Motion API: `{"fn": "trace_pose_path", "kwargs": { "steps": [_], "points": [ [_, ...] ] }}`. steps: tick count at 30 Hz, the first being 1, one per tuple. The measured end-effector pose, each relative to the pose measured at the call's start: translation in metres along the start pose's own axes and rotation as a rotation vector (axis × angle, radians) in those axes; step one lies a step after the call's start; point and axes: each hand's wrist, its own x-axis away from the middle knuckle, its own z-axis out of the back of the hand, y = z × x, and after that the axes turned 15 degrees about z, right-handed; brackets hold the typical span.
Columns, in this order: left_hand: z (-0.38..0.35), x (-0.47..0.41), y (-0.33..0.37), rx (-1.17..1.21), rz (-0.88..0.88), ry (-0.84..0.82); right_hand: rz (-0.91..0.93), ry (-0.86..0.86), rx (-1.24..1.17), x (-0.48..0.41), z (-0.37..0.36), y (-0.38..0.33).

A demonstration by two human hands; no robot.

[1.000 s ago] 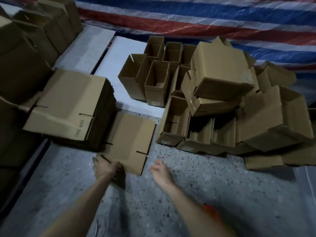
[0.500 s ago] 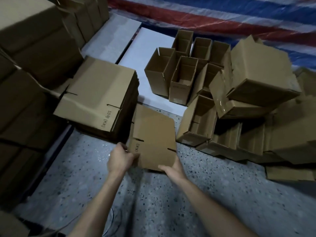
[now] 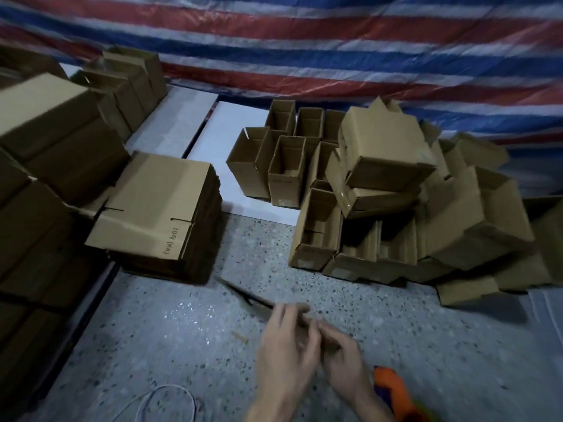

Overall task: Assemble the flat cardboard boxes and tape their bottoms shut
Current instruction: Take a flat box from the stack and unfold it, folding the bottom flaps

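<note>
Speckled grey floor [image 3: 411, 345] runs up to a tarp [image 3: 335, 41] striped red, white and blue, which hangs across the back. Along the floor's left edge stand tall stacks of cardboard [image 3: 45, 132], and just beside them sits a lower stack of flat boxes [image 3: 158, 208]. White boards [image 3: 210, 147] lie at the back under some upright open boxes. A loose pile of assembled boxes [image 3: 387, 153] fills the right side, several of them tipped over. Near the floor's front edge the left hand [image 3: 286, 354] and right hand [image 3: 347, 363] meet on one flat box [image 3: 253, 296], seen edge-on and blurred. The left fingers [image 3: 283, 315] lie along it and the right fingers [image 3: 329, 333] curl in narrowly against it, both holding it above the floor. An orange object [image 3: 393, 388] shows at the right wrist, and a white cord [image 3: 170, 397] loops on the floor at the front.
</note>
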Motion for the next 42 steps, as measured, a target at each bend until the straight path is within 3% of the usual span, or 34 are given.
{"fn": "trace_pose_path", "kwargs": {
  "steps": [2, 4, 7, 9, 12, 16, 23, 27, 31, 35, 37, 39, 42],
  "points": [
    [0.012, -0.001, -0.011, 0.071, -0.054, 0.135, -0.099, -0.019, -0.084, 0.009, 0.018, 0.001],
    [0.022, -0.016, -0.033, 0.049, 0.039, 0.173, -0.152, 0.018, -0.004, 0.020, 0.033, 0.011],
    [0.028, -0.047, -0.071, -0.147, 0.200, -0.101, -0.351, 0.071, -0.011, 0.027, 0.053, 0.030],
    [0.019, -0.050, -0.087, -0.224, 0.112, -0.251, -0.442, 0.103, 0.022, 0.031, 0.060, 0.041],
    [0.003, -0.043, -0.101, -0.264, -0.022, -0.158, -0.428, 0.248, 0.208, 0.035, 0.059, 0.048],
    [-0.009, -0.031, -0.106, -0.208, 0.059, -0.013, -0.407, 0.329, 0.337, 0.044, 0.048, 0.043],
    [-0.014, -0.021, -0.097, -0.206, 0.122, 0.020, -0.422, 0.338, 0.350, 0.046, 0.047, 0.040],
    [-0.019, -0.019, -0.085, -0.082, 0.225, 0.049, -0.401, 0.294, 0.364, 0.045, 0.048, 0.031],
    [-0.016, -0.021, -0.087, 0.047, 0.184, -0.122, -0.315, 0.314, 0.157, 0.046, 0.054, 0.019],
    [0.003, -0.021, -0.077, 0.152, 0.167, -0.546, -0.243, 0.189, 0.049, 0.047, 0.063, 0.004],
    [0.007, -0.019, -0.072, 0.130, 0.132, -0.681, -0.254, 0.250, -0.008, 0.047, 0.065, -0.003],
    [0.009, -0.015, -0.069, 0.085, 0.084, -0.706, -0.254, 0.364, -0.027, 0.048, 0.067, -0.001],
    [0.013, -0.013, -0.068, 0.053, 0.060, -0.682, -0.317, 0.386, 0.063, 0.052, 0.062, 0.006]
  ]
}}
